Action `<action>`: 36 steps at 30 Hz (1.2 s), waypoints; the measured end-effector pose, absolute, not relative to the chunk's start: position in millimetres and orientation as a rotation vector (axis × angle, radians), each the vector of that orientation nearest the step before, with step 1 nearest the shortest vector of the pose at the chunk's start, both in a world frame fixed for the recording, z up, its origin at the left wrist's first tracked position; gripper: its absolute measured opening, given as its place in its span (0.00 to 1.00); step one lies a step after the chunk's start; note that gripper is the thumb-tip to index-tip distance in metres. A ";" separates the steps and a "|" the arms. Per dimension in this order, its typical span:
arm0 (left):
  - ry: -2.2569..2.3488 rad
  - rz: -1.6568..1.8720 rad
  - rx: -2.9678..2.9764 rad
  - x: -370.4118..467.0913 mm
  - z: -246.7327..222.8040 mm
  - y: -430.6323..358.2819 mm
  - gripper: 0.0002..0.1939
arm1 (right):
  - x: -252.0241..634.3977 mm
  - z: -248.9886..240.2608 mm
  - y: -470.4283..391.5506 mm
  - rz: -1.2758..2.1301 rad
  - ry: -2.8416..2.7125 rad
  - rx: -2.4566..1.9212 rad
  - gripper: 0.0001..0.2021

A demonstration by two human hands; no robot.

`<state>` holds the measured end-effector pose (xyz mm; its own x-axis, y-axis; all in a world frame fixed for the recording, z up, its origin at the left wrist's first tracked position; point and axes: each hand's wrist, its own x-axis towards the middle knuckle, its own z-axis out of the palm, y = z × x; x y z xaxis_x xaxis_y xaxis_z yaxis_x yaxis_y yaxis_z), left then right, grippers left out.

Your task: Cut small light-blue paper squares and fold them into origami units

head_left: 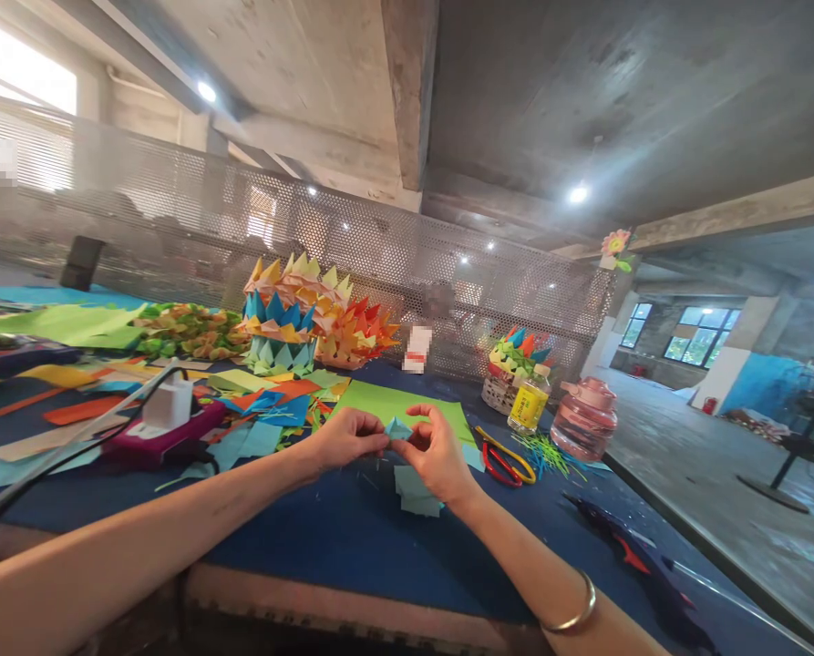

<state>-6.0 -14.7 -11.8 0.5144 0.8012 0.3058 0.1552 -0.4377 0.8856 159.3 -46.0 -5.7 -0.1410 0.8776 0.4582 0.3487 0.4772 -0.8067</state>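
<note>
Fingertips of the left hand [347,437] and right hand [437,453] pinch narrowly on one small folded paper piece [397,428], light blue, pointed upward, creased into a triangle. It is held just above the blue table [324,533], in front of a green sheet [386,401]. A stack of similar blue paper squares [412,487] lies beneath the right hand. Scissors [506,460] lie near, to the right.

Scissors [506,460], a yellow bottle [528,403] and a pink jug [584,419] stand nearby.
</note>
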 end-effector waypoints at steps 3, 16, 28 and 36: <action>0.762 0.928 1.907 -6.8 -12.8 -12.9 0.15 | 159.6 -4.1 -46.7 0.662 -1.740 -1.064 0.19; 0.839 1.034 1.575 -8.1 -4.0 -17.9 0.16 | 163.8 -7.1 -40.5 0.853 -1.703 -1.043 0.13; 0.865 1.134 1.593 -9.6 2.9 -22.3 0.20 | 166.7 -7.9 -41.7 0.751 -1.778 -1.100 0.11; 0.794 1.129 1.468 -8.1 -2.8 -16.2 0.15 | 165.2 -7.6 -40.7 0.804 -1.700 -1.078 0.13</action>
